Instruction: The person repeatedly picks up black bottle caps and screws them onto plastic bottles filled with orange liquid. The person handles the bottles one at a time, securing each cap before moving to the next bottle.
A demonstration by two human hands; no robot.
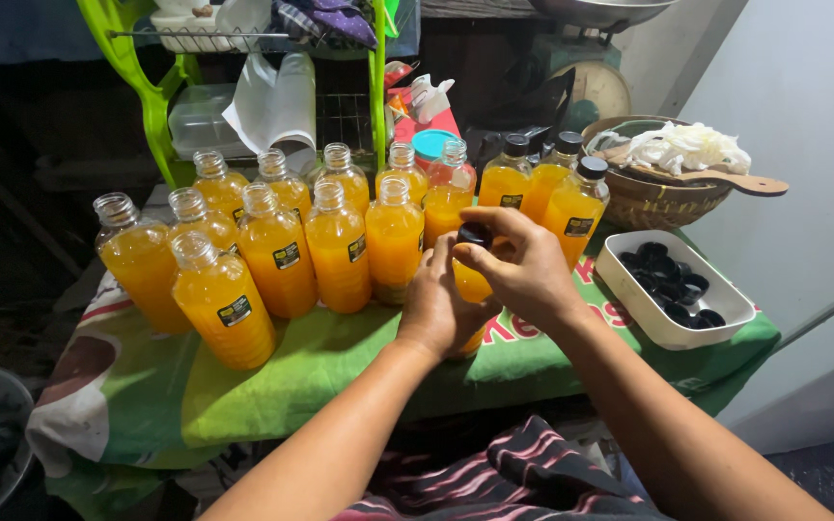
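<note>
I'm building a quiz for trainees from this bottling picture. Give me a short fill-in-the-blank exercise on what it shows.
1. The left hand grips a bottle of ____ liquid.
2. The right hand holds a ____ cap on top of that bottle.
3. The spare caps lie in a ____ tray.
4. The capped bottles behind the hands number ____.

Missing words: orange; black; white; three
</note>
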